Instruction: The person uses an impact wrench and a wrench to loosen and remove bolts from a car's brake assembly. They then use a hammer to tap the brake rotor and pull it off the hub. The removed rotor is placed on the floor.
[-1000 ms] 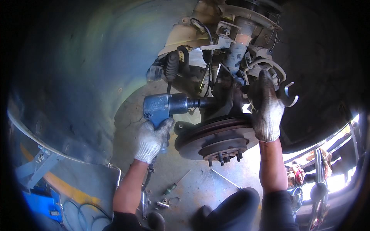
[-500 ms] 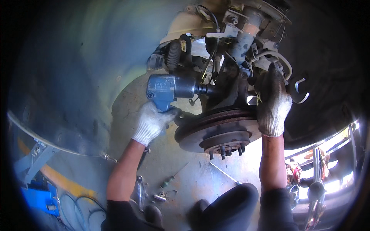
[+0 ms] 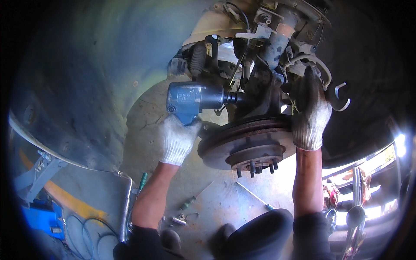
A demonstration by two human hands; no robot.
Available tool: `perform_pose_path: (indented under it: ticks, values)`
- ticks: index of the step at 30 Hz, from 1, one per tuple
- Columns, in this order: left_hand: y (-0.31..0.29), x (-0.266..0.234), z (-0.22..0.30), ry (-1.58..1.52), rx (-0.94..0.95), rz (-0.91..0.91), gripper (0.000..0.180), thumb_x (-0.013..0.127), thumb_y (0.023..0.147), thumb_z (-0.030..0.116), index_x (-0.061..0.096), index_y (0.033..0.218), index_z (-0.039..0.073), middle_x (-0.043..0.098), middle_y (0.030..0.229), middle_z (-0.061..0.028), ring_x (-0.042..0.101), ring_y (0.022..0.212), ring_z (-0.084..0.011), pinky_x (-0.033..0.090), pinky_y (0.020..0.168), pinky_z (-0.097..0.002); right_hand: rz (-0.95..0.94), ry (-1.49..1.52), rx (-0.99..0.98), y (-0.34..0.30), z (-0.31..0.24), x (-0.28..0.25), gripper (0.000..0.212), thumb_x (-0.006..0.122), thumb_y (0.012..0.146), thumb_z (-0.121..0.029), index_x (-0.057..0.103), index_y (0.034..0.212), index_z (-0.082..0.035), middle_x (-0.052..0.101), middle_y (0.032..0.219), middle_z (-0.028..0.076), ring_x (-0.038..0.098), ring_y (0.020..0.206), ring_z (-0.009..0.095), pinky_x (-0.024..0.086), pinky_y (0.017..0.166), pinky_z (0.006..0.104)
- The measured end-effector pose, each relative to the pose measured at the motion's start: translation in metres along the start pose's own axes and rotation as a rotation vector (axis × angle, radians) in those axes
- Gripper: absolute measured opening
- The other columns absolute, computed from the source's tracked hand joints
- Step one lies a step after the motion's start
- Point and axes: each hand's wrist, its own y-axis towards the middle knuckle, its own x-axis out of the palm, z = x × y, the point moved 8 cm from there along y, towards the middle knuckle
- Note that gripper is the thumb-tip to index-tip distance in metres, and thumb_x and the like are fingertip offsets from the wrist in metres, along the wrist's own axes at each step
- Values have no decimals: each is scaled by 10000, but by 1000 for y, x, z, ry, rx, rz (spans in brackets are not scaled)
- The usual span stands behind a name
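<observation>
Concrete floor (image 3: 225, 197), grey, scuffed and stained in patches. Yellow stripe (image 3: 73, 203), painted, running diagonally along the floor's left edge. Strong white light (image 3: 282, 184) at the floor's right side, washing out its colour; duller, shaded tone at left.

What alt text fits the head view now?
Gloved left hand holds a blue impact wrench to vehicle suspension parts above a brake disc; gloved right hand holds an open-ended wrench. Screwdrivers lie on the floor below.
</observation>
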Motion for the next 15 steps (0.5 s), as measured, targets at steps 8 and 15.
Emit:
perform_pose_path:
  ticks: [8, 15]
  values:
    - [1, -3, -2, 66, -40, -18, 358, 813, 803, 320, 734, 788, -29, 698, 744, -266, 718, 699, -410, 551, 647, -455, -44, 414, 405, -5, 23, 10, 441, 647, 906, 60, 663, 1340, -17, 731, 1034, 177, 737, 909, 284, 578, 806, 381]
    - [0, 1, -5, -136, -77, -68, 314, 807, 811, 288, 726, 811, -17, 692, 696, -226, 698, 634, -367, 543, 629, -436, -45, 321, 307, -1, 19, 7, 449, 634, 905, 73, 662, 1344, -16, 728, 1025, 150, 730, 882, 263, 576, 802, 372]
